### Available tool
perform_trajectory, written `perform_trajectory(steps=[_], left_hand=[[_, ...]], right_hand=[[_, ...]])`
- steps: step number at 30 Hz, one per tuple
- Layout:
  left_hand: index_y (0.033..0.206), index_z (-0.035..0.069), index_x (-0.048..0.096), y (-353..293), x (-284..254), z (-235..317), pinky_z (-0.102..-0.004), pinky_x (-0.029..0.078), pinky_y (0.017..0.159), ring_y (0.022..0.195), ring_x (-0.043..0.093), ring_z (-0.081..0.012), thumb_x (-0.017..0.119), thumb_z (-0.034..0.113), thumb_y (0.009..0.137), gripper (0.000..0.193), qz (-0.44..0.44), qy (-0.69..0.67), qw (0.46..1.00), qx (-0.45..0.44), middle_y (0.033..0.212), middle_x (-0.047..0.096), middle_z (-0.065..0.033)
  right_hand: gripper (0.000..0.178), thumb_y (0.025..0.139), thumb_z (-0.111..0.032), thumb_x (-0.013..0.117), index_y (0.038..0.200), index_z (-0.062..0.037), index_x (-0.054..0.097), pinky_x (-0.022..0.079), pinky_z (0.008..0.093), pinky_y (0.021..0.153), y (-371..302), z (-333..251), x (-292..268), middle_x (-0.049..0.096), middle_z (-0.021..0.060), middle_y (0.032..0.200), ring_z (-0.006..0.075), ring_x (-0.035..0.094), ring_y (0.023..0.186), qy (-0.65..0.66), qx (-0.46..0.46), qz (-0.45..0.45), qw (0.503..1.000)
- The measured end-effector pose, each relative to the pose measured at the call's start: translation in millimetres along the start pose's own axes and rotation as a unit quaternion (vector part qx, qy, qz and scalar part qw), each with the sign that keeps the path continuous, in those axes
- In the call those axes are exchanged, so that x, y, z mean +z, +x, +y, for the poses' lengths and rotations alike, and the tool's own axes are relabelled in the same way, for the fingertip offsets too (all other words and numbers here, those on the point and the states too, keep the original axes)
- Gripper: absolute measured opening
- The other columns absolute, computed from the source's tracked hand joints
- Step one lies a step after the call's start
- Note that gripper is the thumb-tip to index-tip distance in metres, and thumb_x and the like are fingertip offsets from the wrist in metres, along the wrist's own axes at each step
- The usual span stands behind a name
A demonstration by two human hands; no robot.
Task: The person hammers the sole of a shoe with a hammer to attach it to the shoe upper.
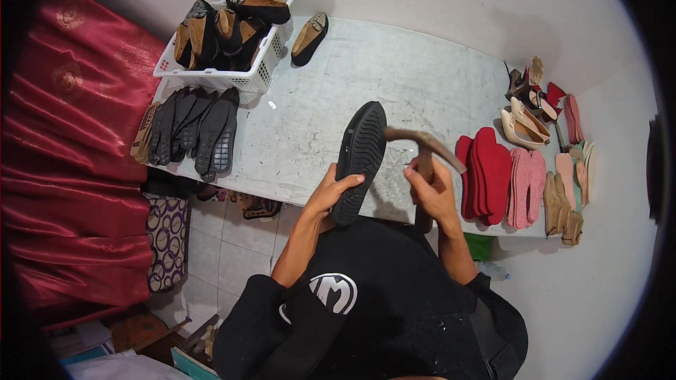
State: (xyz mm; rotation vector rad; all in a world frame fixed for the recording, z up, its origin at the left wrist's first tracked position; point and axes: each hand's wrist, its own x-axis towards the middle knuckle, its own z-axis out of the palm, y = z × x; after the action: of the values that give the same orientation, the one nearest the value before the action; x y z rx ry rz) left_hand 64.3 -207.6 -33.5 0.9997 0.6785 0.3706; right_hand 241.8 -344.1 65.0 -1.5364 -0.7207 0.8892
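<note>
My left hand (331,188) grips a black shoe (361,151) near its lower end, with the ridged sole turned up toward me and the thumb lying on it. In my right hand (434,190) is a hammer (425,142), its handle running down through my closed fingers. The hammer's head sits just right of the shoe's upper part; whether it touches the sole I cannot tell. Both hands are over the near edge of the white table (415,84).
A white plastic basket (246,81) of black shoes stands at the far left, with a single shoe (310,39) beside it. Dark soles (224,130) lie at the left edge. Red insoles (487,176), pink insoles (527,186) and cream shoes (524,127) are on the right.
</note>
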Motion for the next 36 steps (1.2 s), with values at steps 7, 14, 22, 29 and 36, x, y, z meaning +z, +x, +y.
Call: perform_trajectory(steps=[7,14,22,29,36], left_hand=[[0.121,-0.011,0.042,-0.4,-6.1,2.9,-0.0279,0.051,0.077,0.091,0.061,-0.0188,0.073,0.021,0.08,0.06,0.009,0.039,0.999,0.005,0.105,0.059,-0.0159],[0.121,-0.007,0.045,4.9,-5.9,15.5,-0.0268,0.051,0.076,0.09,0.061,-0.0149,0.07,0.02,0.083,0.053,0.0,-0.031,0.999,-0.008,0.104,0.06,-0.0116],[0.126,-0.002,0.048,-3.9,-7.6,34.1,-0.025,0.049,0.08,0.094,0.059,-0.0136,0.064,0.019,0.085,0.049,-0.015,-0.043,0.999,0.009,0.107,0.06,-0.0074],[0.126,-0.003,0.048,-2.7,-13.9,33.3,-0.0259,0.051,0.079,0.093,0.061,-0.0142,0.062,0.017,0.086,0.048,-0.001,-0.046,0.999,0.012,0.106,0.061,-0.0085],[0.124,-0.002,0.049,-4.8,-10.2,38.7,-0.0247,0.051,0.074,0.087,0.06,-0.012,0.064,0.018,0.085,0.046,0.002,-0.05,0.999,0.008,0.101,0.06,-0.0064]], right_hand=[[0.012,0.087,-0.011,0.065,0.091,-0.0035,0.056,0.035,0.0224,0.041,-12.5,18.2,8.7,0.048,-0.003,0.058,0.0055,0.045,0.044,0.014,0.028,-0.032,0.999],[0.013,0.088,-0.012,0.065,0.094,-0.0028,0.058,0.034,0.0217,0.045,-23.1,27.4,19.3,0.047,-0.0051,0.06,0.0036,0.043,0.048,-0.06,-0.089,-0.067,0.992],[0.012,0.089,-0.013,0.064,0.095,-0.0042,0.059,0.033,0.0217,0.046,-25.9,16.5,18.5,0.048,-0.0048,0.062,0.0036,0.043,0.05,-0.062,-0.074,-0.103,0.99],[0.012,0.089,-0.012,0.064,0.096,-0.0046,0.059,0.033,0.0221,0.046,-22.3,17.0,27.0,0.049,-0.0046,0.061,0.0038,0.043,0.05,-0.081,-0.131,-0.12,0.981],[0.013,0.088,-0.011,0.065,0.095,-0.003,0.059,0.033,0.0217,0.045,-23.3,15.5,17.9,0.05,-0.0041,0.06,0.0041,0.045,0.049,-0.086,-0.074,-0.104,0.988]])
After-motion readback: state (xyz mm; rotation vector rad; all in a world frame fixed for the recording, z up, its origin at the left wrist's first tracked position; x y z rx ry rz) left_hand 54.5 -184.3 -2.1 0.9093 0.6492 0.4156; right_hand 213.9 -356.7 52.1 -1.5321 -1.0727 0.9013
